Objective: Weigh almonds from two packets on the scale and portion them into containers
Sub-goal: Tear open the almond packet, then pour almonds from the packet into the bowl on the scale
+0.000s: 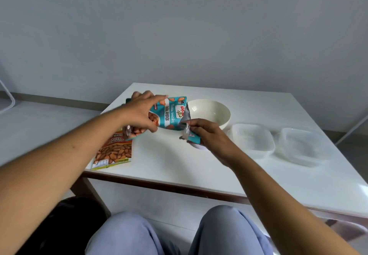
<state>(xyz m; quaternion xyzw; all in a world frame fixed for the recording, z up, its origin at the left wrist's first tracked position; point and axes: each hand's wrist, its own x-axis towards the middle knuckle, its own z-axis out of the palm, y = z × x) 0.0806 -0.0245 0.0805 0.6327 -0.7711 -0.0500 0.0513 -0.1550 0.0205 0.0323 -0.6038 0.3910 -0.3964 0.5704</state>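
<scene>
A teal almond packet [169,113] is held sideways above the white table [169,159]. My left hand [142,113] grips its body. My right hand [207,133] pinches a torn teal and silver strip [189,133] at the packet's top edge. A second packet, orange with "salted almonds" printed on it [114,151], lies flat at the table's left front corner. A cream bowl [213,113] stands just behind my right hand. Two clear plastic containers [253,139] [298,145] sit side by side to the right. A small white object [199,146] under my right hand is mostly hidden.
The table's front edge [159,185] runs close above my knees [179,231]. A grey wall rises behind the table. A white metal frame [8,99] stands at the far left on the floor.
</scene>
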